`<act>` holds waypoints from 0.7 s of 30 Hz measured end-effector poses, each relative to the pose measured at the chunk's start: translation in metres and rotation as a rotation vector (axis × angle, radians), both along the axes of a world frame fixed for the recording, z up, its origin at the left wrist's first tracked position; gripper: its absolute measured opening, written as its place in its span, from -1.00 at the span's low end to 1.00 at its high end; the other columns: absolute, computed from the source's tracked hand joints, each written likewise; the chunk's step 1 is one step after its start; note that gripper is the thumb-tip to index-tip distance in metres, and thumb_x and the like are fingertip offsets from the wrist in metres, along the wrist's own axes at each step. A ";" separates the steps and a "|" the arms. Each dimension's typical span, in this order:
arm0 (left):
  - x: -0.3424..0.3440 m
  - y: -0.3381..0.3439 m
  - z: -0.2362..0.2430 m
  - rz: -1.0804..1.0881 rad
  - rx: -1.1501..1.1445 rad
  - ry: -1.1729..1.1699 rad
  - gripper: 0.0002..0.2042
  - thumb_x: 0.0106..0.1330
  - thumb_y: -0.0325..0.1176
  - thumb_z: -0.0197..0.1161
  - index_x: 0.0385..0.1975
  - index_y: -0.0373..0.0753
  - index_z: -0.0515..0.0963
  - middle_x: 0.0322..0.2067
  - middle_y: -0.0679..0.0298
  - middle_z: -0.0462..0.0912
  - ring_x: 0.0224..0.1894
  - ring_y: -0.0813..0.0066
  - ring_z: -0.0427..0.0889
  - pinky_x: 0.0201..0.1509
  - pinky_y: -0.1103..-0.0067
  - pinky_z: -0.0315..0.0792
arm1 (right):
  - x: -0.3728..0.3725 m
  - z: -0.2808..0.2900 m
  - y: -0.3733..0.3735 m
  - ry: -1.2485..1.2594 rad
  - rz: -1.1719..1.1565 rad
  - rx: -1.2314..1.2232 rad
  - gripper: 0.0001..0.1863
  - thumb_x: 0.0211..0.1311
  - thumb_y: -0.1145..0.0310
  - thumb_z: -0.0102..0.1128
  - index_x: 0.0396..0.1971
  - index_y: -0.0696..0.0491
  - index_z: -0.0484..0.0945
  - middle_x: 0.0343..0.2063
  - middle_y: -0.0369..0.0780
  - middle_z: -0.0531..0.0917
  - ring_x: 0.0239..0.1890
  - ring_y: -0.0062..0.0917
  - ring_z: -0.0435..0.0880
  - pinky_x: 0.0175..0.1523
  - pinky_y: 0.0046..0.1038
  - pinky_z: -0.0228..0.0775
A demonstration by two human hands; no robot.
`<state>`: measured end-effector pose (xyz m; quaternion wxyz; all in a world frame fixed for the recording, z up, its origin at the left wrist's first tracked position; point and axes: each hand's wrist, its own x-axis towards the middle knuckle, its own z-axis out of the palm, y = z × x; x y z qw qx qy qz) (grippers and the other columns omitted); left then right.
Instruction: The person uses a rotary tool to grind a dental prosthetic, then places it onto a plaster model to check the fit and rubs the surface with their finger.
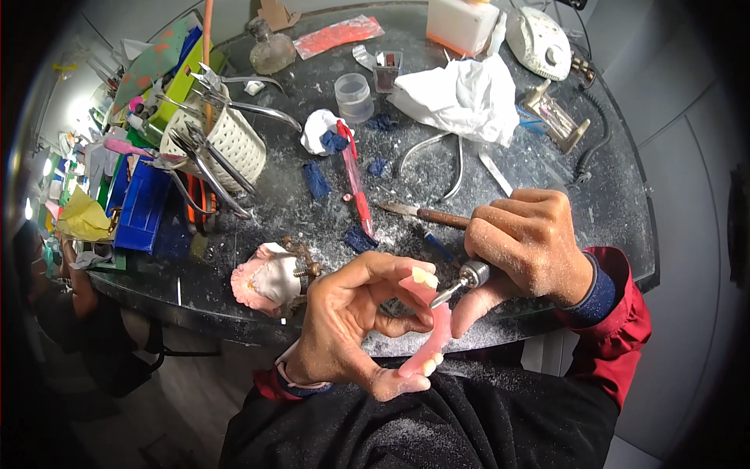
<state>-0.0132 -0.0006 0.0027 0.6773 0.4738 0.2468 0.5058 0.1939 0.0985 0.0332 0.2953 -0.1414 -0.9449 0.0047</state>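
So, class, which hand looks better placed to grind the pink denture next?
Probably the right hand: it grips the drill, whose tip points at the pink denture, close to or touching it. The left hand is busy holding the denture.

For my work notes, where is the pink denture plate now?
The pink denture plate is below and right of centre in the head view, in the left hand, beside the rotary tool in the right hand.
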 end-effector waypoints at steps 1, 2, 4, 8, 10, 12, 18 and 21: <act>0.000 0.000 0.000 -0.010 0.004 0.002 -0.18 -0.32 -0.54 0.54 0.06 -0.39 0.25 -0.10 0.11 0.43 -0.06 0.38 0.51 0.06 0.37 0.48 | 0.001 -0.002 0.000 0.000 -0.006 -0.009 -0.26 -0.64 -0.42 0.22 -0.70 -0.02 0.23 -0.77 -0.36 0.21 -0.79 -0.59 0.27 -0.70 -0.55 -0.02; 0.001 0.000 -0.002 -0.003 -0.030 -0.033 -0.18 -0.34 -0.55 0.55 0.05 -0.39 0.25 -0.10 0.10 0.43 -0.06 0.37 0.51 0.06 0.37 0.49 | 0.002 -0.004 0.000 0.003 -0.004 -0.005 -0.26 -0.64 -0.41 0.22 -0.70 -0.02 0.23 -0.77 -0.36 0.21 -0.79 -0.59 0.26 -0.70 -0.54 -0.03; 0.001 0.000 0.000 -0.001 -0.043 -0.038 -0.17 -0.35 -0.56 0.55 0.05 -0.39 0.25 -0.10 0.10 0.43 -0.06 0.38 0.51 0.05 0.37 0.49 | 0.003 -0.005 0.001 0.013 0.004 -0.001 -0.26 -0.65 -0.41 0.23 -0.71 -0.02 0.23 -0.77 -0.36 0.21 -0.79 -0.59 0.26 -0.70 -0.54 -0.03; 0.000 -0.001 0.001 -0.009 -0.060 -0.035 -0.17 -0.37 -0.58 0.55 0.05 -0.37 0.27 -0.09 0.10 0.43 -0.06 0.40 0.51 0.03 0.41 0.51 | 0.005 0.001 -0.001 -0.067 0.005 0.033 -0.37 -0.40 -0.30 0.23 -0.69 0.00 0.27 -0.72 -0.36 0.39 -0.73 -0.58 0.44 -0.64 -0.56 0.21; 0.000 0.000 0.002 -0.001 -0.081 0.002 -0.17 -0.37 -0.58 0.54 0.05 -0.36 0.27 -0.09 0.11 0.44 -0.06 0.41 0.51 0.02 0.42 0.51 | 0.004 0.002 0.000 -0.114 -0.056 0.028 -0.37 -0.39 -0.31 0.20 -0.70 -0.01 0.26 -0.74 -0.36 0.34 -0.72 -0.56 0.45 -0.65 -0.54 0.20; 0.001 0.001 0.001 0.009 -0.099 0.040 -0.18 -0.37 -0.59 0.54 0.05 -0.35 0.27 -0.09 0.12 0.44 -0.07 0.43 0.51 0.02 0.44 0.51 | 0.003 0.000 0.000 -0.096 -0.055 0.005 -0.36 -0.38 -0.32 0.20 -0.70 -0.01 0.25 -0.74 -0.36 0.33 -0.72 -0.55 0.45 -0.65 -0.54 0.20; 0.000 0.000 0.000 0.005 -0.098 0.003 -0.17 -0.39 -0.59 0.54 0.05 -0.35 0.27 -0.09 0.13 0.44 -0.08 0.44 0.51 0.03 0.45 0.51 | 0.005 -0.008 0.002 -0.031 0.021 -0.014 -0.25 -0.65 -0.40 0.21 -0.67 0.00 0.25 -0.75 -0.35 0.22 -0.78 -0.54 0.28 -0.69 -0.52 0.01; 0.000 0.000 0.003 -0.029 -0.104 -0.017 -0.17 -0.39 -0.60 0.53 0.05 -0.36 0.27 -0.09 0.13 0.44 -0.09 0.43 0.51 0.04 0.43 0.51 | 0.004 -0.007 0.001 -0.013 0.038 -0.021 -0.25 -0.67 -0.40 0.22 -0.67 -0.01 0.25 -0.75 -0.35 0.22 -0.78 -0.54 0.29 -0.68 -0.52 0.04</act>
